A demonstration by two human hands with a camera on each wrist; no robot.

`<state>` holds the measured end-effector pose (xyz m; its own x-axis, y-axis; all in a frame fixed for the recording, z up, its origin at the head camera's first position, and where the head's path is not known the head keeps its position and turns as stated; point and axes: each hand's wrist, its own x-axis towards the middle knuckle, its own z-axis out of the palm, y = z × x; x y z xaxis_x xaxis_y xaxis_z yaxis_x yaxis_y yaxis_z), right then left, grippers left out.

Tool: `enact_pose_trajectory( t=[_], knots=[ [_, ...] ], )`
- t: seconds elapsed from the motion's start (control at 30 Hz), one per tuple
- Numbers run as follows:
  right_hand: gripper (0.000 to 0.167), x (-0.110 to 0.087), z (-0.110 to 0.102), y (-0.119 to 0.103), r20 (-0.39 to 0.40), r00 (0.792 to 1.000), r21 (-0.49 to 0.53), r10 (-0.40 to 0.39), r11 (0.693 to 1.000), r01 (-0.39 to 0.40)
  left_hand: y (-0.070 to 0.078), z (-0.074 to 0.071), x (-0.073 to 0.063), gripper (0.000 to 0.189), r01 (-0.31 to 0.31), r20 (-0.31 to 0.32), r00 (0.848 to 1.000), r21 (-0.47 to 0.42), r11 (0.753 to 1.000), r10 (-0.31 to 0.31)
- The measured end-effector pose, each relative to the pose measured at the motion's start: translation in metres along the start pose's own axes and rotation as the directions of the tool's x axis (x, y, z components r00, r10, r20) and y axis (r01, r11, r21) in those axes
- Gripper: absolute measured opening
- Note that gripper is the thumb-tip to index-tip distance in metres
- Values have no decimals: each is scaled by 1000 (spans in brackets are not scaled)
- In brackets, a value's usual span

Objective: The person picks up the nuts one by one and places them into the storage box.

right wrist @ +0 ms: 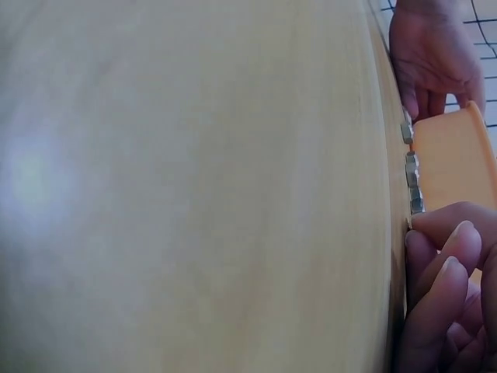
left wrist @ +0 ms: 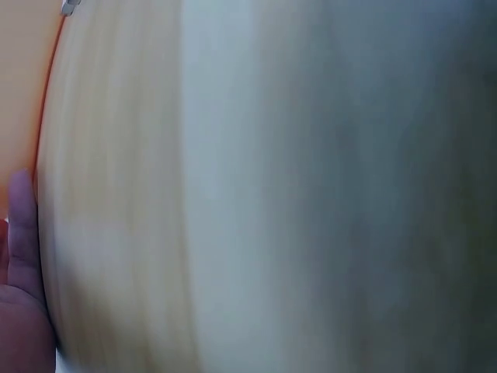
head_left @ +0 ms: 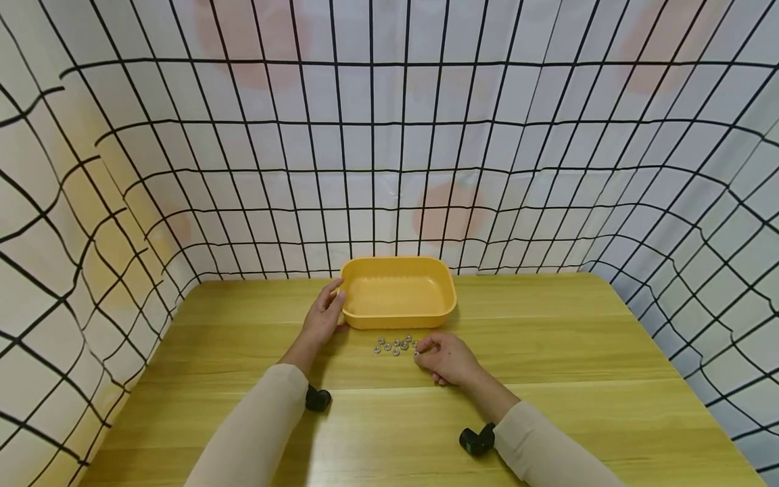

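My left hand (head_left: 322, 316) is at the left end of a yellow plastic bin (head_left: 398, 322), its fingers touching the wall and rim. A straight finger (left wrist: 25, 233) lies along the bin's side in the left wrist view. Just in front of the bin, several small metal nuts (head_left: 396, 343) lie loosely grouped on the table. My right hand (head_left: 449, 358) is low at the group's right edge, thumb and index finger pinching one nut (head_left: 416, 354). Its other fingers (right wrist: 435, 318) are curled beneath, close to the tabletop.
The wood-grain table (head_left: 548, 338) runs out to both sides. Behind it and at its sides hangs a white sheet with a black grid (head_left: 402, 149). A small black camera sits on each wrist, below the beige sleeves (head_left: 255, 426).
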<state>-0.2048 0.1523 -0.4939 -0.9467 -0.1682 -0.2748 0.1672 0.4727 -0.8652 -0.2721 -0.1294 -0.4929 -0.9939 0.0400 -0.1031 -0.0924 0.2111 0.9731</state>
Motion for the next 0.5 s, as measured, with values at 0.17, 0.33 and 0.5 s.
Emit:
enact_pose_trajectory(
  t=[0.17,0.33,0.5],
  knots=[
    [18,0,1,-1,-2,1000,-41,-12,999,12,-3,0,3,48,1,-8,1000,-20,1000,-1],
    [16,-1,2,-2,-12,1000,-58,-7,998,7,-4,1,4,48,10,-14,1000,-20,1000,-10],
    [14,-1,2,-2,-14,1000,-58,-5,998,4,-4,1,3,48,15,-17,1000,-22,1000,-15]
  ],
)
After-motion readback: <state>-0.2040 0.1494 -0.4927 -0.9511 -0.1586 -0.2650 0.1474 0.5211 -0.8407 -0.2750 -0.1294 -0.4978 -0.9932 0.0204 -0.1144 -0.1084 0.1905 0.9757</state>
